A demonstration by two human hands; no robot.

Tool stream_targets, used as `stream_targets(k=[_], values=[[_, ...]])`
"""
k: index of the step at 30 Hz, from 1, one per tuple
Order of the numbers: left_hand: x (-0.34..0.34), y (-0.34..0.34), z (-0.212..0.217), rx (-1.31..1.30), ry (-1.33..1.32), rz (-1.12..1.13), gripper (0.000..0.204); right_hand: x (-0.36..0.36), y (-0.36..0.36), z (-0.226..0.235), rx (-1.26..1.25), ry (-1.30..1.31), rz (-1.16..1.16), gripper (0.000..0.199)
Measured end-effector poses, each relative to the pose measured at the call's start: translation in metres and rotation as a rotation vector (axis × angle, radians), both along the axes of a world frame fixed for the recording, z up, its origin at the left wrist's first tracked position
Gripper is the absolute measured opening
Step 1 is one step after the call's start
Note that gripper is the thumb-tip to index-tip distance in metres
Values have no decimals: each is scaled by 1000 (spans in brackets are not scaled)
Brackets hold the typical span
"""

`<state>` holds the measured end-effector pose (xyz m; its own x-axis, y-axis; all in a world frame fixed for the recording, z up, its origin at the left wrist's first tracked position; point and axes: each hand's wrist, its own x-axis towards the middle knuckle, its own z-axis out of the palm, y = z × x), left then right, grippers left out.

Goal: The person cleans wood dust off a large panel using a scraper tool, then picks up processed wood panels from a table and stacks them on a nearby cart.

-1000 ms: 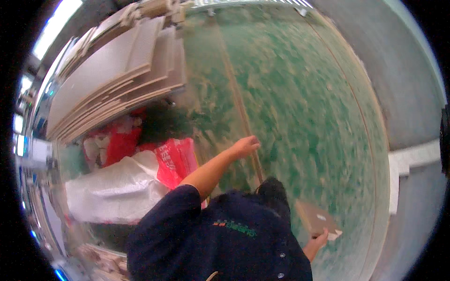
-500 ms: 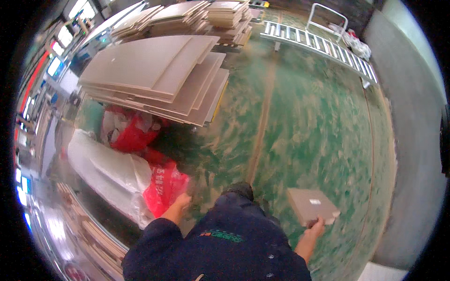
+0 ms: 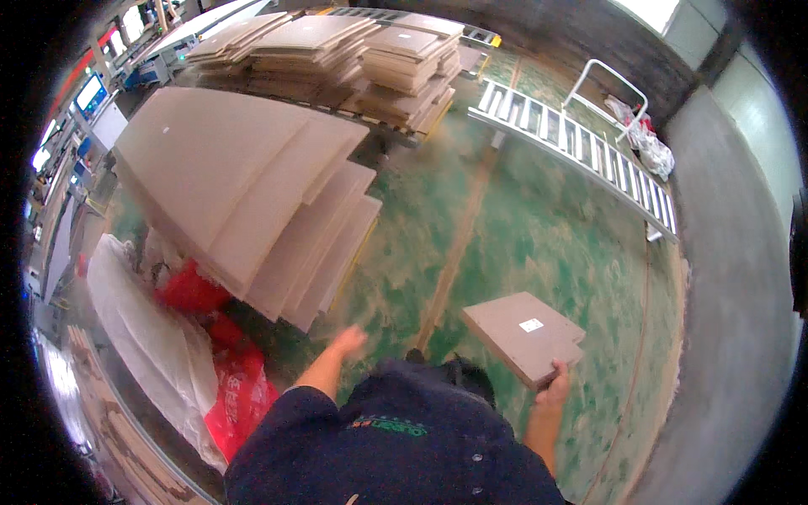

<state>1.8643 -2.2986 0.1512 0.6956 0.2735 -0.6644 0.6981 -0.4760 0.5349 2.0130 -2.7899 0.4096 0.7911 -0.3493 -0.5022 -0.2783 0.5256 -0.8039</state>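
My right hand [image 3: 551, 385] grips the near right corner of a flat, light brown board panel [image 3: 518, 330], thumb on its top face. This panel has a small white label and a notch at its right end, and it is held out over the floor. My left hand [image 3: 348, 340] hangs in front of my body, smeared by motion, so its fingers cannot be made out; nothing shows in it. Just beyond that hand lies a stack of large brown boards [image 3: 252, 185], its near edge closest to the hand.
Left of me lie a white wrapped bundle [image 3: 147, 311] and a red plastic bag [image 3: 240, 387]. More board stacks [image 3: 311, 42] stand at the back. A roller conveyor [image 3: 581, 147] crosses the far right beside a grey wall [image 3: 732, 278]. The floor [image 3: 438, 219] is dusty green.
The view has shifted as I move forward; the big stack and red bag now sit nearer and further left. My right hand still holds the panel, now raised closer. My left hand has swung forward.
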Motion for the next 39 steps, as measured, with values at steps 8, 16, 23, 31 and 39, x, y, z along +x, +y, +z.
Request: stream_targets(k=[8, 16, 23, 31, 39], values=[[296, 85, 147, -222, -636, 425, 32, 234, 95, -8, -118, 47, 202, 43], [231, 104, -62, -57, 27, 264, 27, 527, 229, 10, -131, -11, 428, 45], [283, 53, -20, -88, 234, 382, 35, 739, 409, 99, -19, -247, 529, 40], [525, 166, -36, -340, 35, 723, 28, 926, 630, 131, 202, -324, 742, 29], [691, 270, 125, -320, -397, 1287, 29, 1049, 814, 98, 294, -117, 856, 31]])
